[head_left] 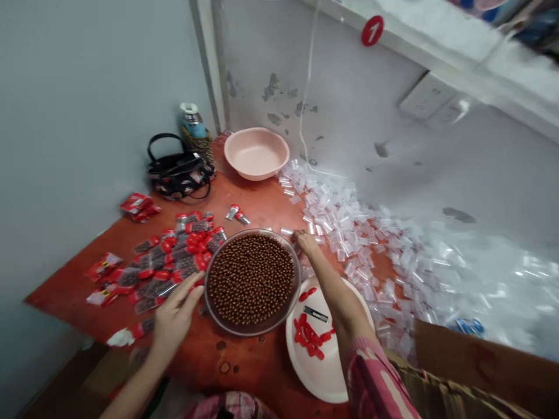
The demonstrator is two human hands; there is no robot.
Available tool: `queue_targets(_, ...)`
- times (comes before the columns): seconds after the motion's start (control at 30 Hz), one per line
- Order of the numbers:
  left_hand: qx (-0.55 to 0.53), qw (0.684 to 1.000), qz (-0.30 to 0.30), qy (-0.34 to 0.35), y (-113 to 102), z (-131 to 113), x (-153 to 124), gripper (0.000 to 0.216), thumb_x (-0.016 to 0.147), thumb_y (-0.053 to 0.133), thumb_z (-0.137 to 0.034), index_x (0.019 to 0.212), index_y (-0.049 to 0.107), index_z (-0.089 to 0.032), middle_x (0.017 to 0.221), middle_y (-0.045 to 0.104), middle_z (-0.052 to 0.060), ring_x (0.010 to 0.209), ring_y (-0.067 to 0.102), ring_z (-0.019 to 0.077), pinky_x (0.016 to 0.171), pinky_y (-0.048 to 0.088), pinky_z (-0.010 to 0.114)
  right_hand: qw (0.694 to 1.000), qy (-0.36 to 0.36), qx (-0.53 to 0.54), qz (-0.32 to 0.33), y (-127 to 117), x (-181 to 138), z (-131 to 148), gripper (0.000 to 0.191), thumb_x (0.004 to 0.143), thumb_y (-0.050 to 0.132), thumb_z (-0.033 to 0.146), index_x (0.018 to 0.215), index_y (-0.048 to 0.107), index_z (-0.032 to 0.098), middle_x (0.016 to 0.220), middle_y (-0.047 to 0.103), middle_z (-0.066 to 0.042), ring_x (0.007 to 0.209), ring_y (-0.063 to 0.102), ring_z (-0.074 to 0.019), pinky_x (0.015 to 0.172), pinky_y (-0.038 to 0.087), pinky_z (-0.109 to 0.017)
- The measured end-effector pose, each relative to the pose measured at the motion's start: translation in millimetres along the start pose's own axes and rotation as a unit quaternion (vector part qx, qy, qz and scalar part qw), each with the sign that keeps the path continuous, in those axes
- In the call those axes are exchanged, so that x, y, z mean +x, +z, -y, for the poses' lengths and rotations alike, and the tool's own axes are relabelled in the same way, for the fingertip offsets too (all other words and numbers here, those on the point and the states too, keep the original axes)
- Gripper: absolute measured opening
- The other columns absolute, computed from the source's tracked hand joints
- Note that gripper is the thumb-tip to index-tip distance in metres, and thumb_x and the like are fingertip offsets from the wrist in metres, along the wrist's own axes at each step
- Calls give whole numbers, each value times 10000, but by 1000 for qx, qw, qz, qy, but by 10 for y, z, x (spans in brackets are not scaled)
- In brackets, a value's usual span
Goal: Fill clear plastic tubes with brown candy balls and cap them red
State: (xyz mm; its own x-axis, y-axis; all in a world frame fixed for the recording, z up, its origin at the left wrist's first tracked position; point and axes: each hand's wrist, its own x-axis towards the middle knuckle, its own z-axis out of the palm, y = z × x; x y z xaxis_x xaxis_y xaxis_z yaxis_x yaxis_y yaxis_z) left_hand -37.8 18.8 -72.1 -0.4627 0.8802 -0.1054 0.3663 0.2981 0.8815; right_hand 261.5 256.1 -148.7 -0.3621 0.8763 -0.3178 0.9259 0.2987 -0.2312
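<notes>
A round clear bowl full of small brown balls stands in front of me. My left hand is at its left side, thumb and fingers stretched and apart, with nothing visible between them. Just behind its knuckles lies a clear tube. Beyond the bowl's right rim, my right hand has its fingers curled together; what they hold, if anything, is hidden. Clear empty tubes lie beside it. Under my right forearm is a white basin holding red caps and a black-labelled strip.
Filled jars with red caps are heaped on the red tabletop at left. A pink basin, black handbag and flask stand behind. Many clear tubes spread rightward. A cardboard box is at lower right.
</notes>
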Motion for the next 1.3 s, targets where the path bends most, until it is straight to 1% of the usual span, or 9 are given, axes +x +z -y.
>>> queue_targets(0.3,-20,995,101,12,155,26,-396,306,776,480,-345,1038,589,-230,1114,578,45,1069,492,196,950,357,395,996,-23,-82,-1,70,-35,-103,266,813,407,203,1041,477,86,981,533,-159,882,527,-215,727,384,-290)
queue_targets(0.4,-23,993,113,17,138,6,-489,303,779,476,-343,1038,590,-234,1112,579,46,1070,490,195,952,354,396,995,4,-53,-88,-34,-235,-5,361,831,366,291,1116,410,74,1061,488,-169,932,501,-217,746,391,-303)
queue_targets(0.5,-37,992,117,15,153,35,-573,298,775,484,-346,1023,597,-227,1091,592,48,1045,510,193,939,369,384,980,-106,25,-166,-106,-503,301,376,808,404,285,1145,392,120,1080,483,-131,957,469,-210,793,384,-335)
queue_targets(0.57,-45,991,124,18,173,43,-631,296,774,483,-349,1013,603,-221,1078,599,52,1031,519,196,931,375,384,962,-244,26,-121,-64,-666,590,333,779,439,200,1109,440,160,1074,493,-103,994,436,-210,839,357,-353)
queue_targets(0.63,-51,989,134,26,176,31,-689,299,778,476,-348,1018,600,-220,1080,598,56,1031,518,198,928,376,386,954,-291,-7,-67,60,-781,885,282,777,401,113,1041,493,150,1035,511,-110,991,420,-214,852,338,-366)
queue_targets(0.8,-46,989,138,37,68,48,-809,304,782,470,-340,1036,589,-223,1091,591,48,1036,512,191,936,365,376,960,-280,-7,-12,473,-869,1386,180,780,390,90,853,553,119,904,550,-127,927,441,-227,829,340,-383)
queue_targets(1.03,-68,991,110,18,-41,205,-868,299,768,491,-346,1020,595,-222,1081,597,40,1037,512,192,937,359,359,959,-249,132,-15,588,-1010,1410,394,698,539,154,1083,462,171,1059,535,-36,943,490,-139,837,385,-257)
queue_targets(1.17,-121,986,112,-12,94,168,-715,333,759,495,-358,1034,583,-192,1092,588,70,1027,520,200,929,365,371,886,-171,431,10,431,-1215,1413,395,674,591,231,1059,500,219,1031,561,-2,933,519,-148,857,386,-300)
queue_targets(1.3,-237,960,147,-24,341,76,-471,509,726,527,-349,1190,455,-151,1226,479,114,1076,486,209,937,359,371,796,-157,581,66,207,-1436,1525,439,657,624,267,1081,515,235,1071,560,-9,976,512,-162,874,381,-324)
